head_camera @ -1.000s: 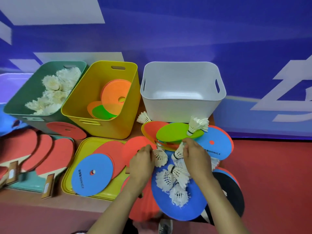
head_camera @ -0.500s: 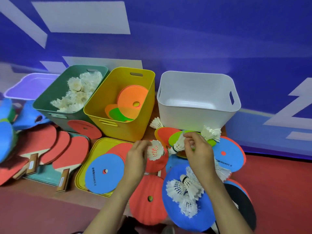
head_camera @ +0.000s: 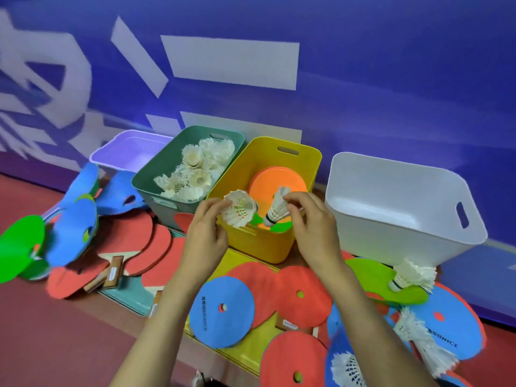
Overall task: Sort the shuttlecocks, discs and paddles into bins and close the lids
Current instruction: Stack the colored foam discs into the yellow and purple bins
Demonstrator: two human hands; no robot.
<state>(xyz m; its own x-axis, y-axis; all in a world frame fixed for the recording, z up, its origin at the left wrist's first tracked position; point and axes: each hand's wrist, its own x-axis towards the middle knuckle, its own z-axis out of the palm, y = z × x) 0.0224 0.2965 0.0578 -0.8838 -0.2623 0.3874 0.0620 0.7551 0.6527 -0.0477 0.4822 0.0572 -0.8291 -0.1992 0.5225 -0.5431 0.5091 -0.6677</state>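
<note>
Head view: I see four bins in a row against the blue wall. The camera has turned left since a second ago, so the purple bin [head_camera: 125, 149] at the far left is now in sight.
White bin [head_camera: 391, 191]: the biggest, at the right end. I judge it is meant for the paddles.
Yellow bin [head_camera: 259, 247]: in the middle, it holds an orange disc [head_camera: 276, 180] and green ones.
Green bin [head_camera: 156, 174]: just left of the yellow one, with a heap of sorted shuttlecocks [head_camera: 195, 171] inside and no lid on.
Red paddles [head_camera: 145, 247]: they lie overlapped on a teal lid [head_camera: 131, 297] at the left, not sorted yet.
Blue disc [head_camera: 222, 311]: it lies with red discs on a yellow lid [head_camera: 240, 350], near me.
Left hand [head_camera: 205, 236]: the fingers are closed on the feathers of the first shuttlecock [head_camera: 240, 212].
Right hand [head_camera: 315, 233]: the fingertips pinch the second shuttlecock [head_camera: 276, 208], with its cork down.
Change: a second ago both hands were low on the heap, picking. Now they are raised, and each carries one shuttlecock in front of the yellow bin.
Meaning: the pick is done. I judge the drop into the green bin comes next, a little to the left.
Left over: a loose shuttlecock [head_camera: 413, 275] rests on a green disc at the right, and more lie lower right.
</note>
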